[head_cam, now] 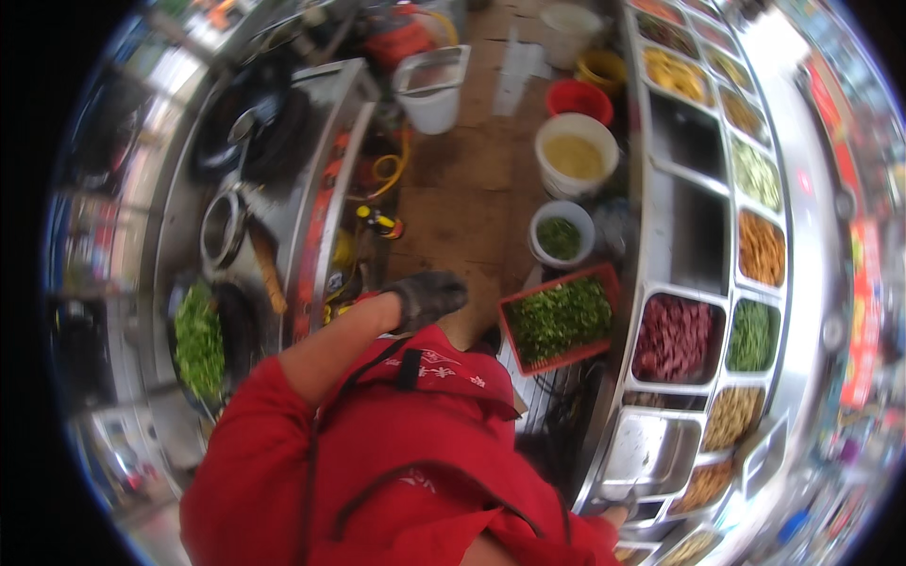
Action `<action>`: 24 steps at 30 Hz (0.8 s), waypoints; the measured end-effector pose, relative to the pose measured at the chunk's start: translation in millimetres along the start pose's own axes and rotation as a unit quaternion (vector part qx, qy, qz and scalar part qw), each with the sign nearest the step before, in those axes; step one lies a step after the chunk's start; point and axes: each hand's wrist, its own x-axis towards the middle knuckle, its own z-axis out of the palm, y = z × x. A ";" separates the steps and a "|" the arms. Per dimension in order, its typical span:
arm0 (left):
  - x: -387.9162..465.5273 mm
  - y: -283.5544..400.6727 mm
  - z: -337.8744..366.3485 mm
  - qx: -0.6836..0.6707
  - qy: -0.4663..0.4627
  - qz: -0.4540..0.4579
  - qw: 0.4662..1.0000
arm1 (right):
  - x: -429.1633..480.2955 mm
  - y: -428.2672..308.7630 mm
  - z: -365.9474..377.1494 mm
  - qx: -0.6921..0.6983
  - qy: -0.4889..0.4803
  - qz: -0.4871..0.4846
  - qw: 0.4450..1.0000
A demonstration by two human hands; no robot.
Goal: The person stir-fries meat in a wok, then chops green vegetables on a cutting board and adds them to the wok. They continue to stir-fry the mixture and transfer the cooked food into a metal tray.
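Observation:
My left hand [428,298], in a dark grey glove, is held before my red apron [439,368]. Its fingers are curled together, and nothing shows in them. At the lower right, my right hand [617,515] is small, blurred and partly cut off by my sleeve. It is beside the near edge of a nearly bare stainless steel pan [648,449]; whether it grips anything cannot be made out. Past that pan stands a steel pan of dark red sliced meat [676,338]. Chopped green herbs fill a red plastic basket [563,318] to the right of my left hand.
On my left runs a steel stove counter with a wok [248,134], a ladle [242,127], a steel ring [223,230] and chopped greens [198,343]. Buckets, including one of yellowish liquid [573,156], line the brown floor [460,219]. Several food pans line the right counter.

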 end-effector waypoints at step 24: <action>86.7 70.2 -70.1 -0.049 0.026 0.261 0.964 | -181.7 -384.4 509.8 -0.260 -0.210 -0.579 0.744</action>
